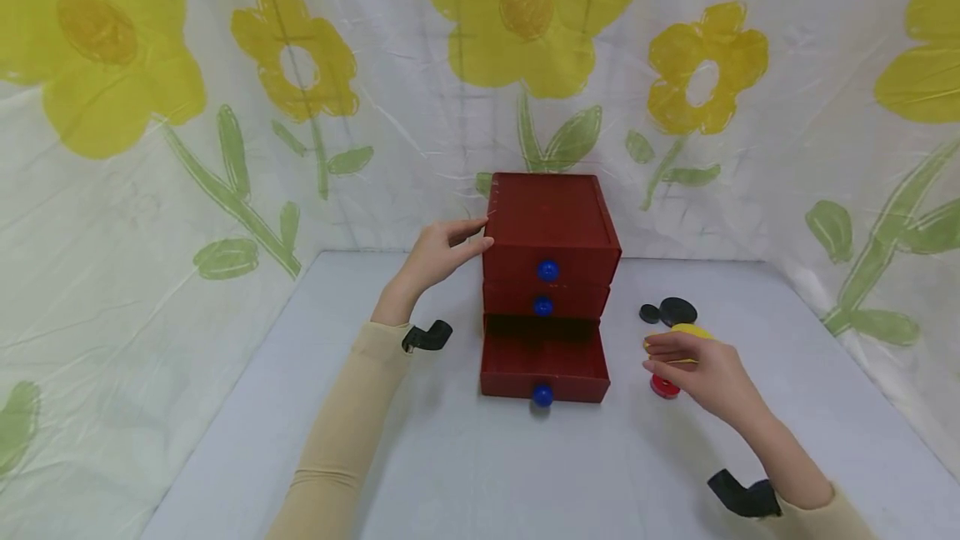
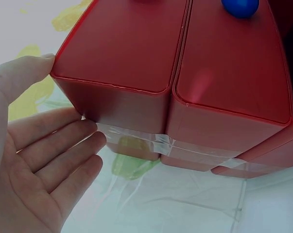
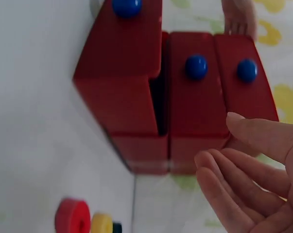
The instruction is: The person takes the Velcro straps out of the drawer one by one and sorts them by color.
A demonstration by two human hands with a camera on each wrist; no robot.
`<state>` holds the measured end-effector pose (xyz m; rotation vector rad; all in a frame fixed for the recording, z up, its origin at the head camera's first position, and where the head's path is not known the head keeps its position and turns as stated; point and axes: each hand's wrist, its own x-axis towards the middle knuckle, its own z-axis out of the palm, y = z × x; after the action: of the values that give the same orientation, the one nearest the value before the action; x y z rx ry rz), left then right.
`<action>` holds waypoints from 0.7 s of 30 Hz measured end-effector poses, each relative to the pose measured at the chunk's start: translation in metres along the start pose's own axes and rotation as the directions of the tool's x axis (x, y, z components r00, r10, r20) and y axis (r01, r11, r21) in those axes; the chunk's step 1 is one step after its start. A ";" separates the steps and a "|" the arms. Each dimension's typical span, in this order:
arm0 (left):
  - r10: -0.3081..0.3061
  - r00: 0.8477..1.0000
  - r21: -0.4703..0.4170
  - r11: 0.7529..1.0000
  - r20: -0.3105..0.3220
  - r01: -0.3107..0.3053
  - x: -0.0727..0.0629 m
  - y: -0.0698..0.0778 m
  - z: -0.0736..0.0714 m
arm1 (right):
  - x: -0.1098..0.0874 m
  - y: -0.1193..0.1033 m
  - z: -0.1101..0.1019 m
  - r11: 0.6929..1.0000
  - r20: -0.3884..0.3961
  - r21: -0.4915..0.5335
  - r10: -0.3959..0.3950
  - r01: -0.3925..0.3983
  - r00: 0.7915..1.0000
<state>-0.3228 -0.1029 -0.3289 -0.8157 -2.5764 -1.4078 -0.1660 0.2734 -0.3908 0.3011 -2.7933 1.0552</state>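
Note:
A dark red drawer cabinet (image 1: 553,215) stands on the white table, with three stacked drawers bearing round blue knobs. Its bottom drawer (image 1: 498,386) is pulled out; the upper two are closed. My left hand (image 1: 435,255) is at the cabinet's upper left side. In the left wrist view its thumb touches the front edge, and the fingers reach along the side, nearly straight. My right hand (image 1: 705,373) hovers to the right of the cabinet, fingers slightly bent, holding nothing. Below and behind it are a red round piece (image 1: 664,387) and a yellow piece (image 1: 693,330), partly hidden by the hand.
Two black discs (image 1: 677,312), one small and one larger, lie on the table right of the cabinet. Clear tape (image 2: 161,143) runs around the cabinet's side. A white sheet (image 1: 405,107) with yellow flowers hangs behind the table (image 1: 480,473).

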 end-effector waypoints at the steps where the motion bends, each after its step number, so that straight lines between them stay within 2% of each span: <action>1: 0.001 1.000 -0.002 1.000 0.000 -0.001 0.000 0.000 0.000 | 0.000 -0.004 0.003 1.000 0.009 0.018 -0.013 0.013 1.000; 8: -0.006 1.000 0.005 1.000 -0.004 0.006 0.001 0.000 0.000 | 0.004 -0.023 0.030 0.994 0.078 0.060 -0.096 0.091 0.992; 17: -0.004 1.000 0.002 1.000 -0.008 0.004 0.001 -0.001 0.001 | 0.007 -0.034 0.061 0.989 0.183 0.109 -0.114 0.095 0.977; 21: 0.001 1.000 -0.004 1.000 -0.010 -0.001 0.001 -0.001 0.000 | 0.007 -0.035 0.073 0.987 0.205 0.116 -0.132 0.110 0.970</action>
<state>-0.3241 -0.1028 -0.3291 -0.8082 -2.5667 -1.4133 -0.1691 0.1977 -0.4212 0.6246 -2.8623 1.2066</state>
